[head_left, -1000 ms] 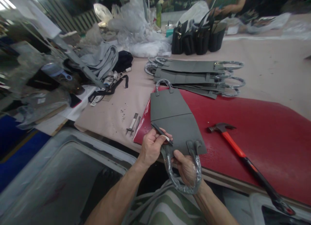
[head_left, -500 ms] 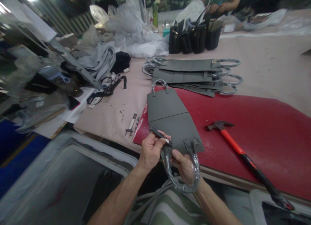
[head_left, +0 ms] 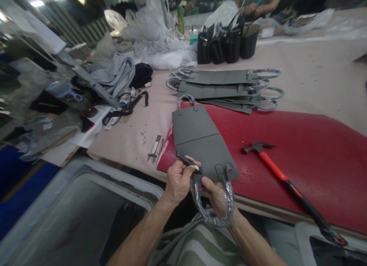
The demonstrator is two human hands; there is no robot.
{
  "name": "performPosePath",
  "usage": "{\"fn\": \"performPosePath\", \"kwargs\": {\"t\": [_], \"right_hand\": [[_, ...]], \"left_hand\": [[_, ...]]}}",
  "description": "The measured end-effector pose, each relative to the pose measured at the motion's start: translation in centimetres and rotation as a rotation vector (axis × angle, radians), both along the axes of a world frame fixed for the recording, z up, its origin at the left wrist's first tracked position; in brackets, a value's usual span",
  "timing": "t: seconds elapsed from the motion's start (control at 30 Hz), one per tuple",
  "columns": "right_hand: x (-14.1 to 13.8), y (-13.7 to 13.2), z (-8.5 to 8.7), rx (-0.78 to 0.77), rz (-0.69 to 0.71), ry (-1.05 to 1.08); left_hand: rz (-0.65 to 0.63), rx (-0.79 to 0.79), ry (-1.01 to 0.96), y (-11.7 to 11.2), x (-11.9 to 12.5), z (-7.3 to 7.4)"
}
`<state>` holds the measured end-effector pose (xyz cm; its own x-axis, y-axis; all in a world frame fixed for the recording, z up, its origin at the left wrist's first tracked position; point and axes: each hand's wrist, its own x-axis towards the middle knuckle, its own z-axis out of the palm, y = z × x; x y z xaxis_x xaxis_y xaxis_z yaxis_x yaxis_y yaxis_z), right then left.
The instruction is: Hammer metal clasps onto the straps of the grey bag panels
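A grey bag panel lies over the near edge of the red board, with a plastic-wrapped handle at each end. My left hand is closed on a slim black tool with a small white patch, held low over the panel beside one base of the near handle. What the tool's tip touches is hard to see. Inside the loop of that handle, my right hand grips the panel's near edge, thumb on top and fingers hidden underneath.
A claw hammer lies on the red board. Behind it are stacked grey panels and black bags. Small metal tools and loose bits lie left. A grey bin stands lower left. Another person's hands are at the back.
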<state>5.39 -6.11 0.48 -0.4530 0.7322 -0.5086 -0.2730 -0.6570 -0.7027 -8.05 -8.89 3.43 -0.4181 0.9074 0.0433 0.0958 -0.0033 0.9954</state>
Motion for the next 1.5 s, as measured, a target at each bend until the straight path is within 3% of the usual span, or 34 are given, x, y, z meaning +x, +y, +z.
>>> {"fn": "performPosePath", "kwargs": {"t": [0.17, 0.3, 0.53, 0.77, 1.5], "right_hand": [[0.1, -0.1, -0.2, 0.029, -0.023, 0.005], [0.1, -0.2, -0.5, 0.034, -0.017, 0.005], [0.0, -0.2, -0.9, -0.028, -0.005, -0.047], [-0.2, 0.0, -0.3, -0.011, 0.003, -0.061], [-0.1, -0.5, -1.2, 0.054, -0.029, -0.085]], "left_hand": [[-0.021, 0.053, 0.197, -0.1, 0.3, -0.3], [-0.028, 0.069, 0.241, -0.2, 0.3, -0.7], [-0.013, 0.082, 0.205, -0.3, 0.1, -0.8], [0.019, 0.049, 0.087, 0.0, 0.2, -0.4], [0.016, 0.004, 0.112, -0.4, 0.4, -0.4]]}}
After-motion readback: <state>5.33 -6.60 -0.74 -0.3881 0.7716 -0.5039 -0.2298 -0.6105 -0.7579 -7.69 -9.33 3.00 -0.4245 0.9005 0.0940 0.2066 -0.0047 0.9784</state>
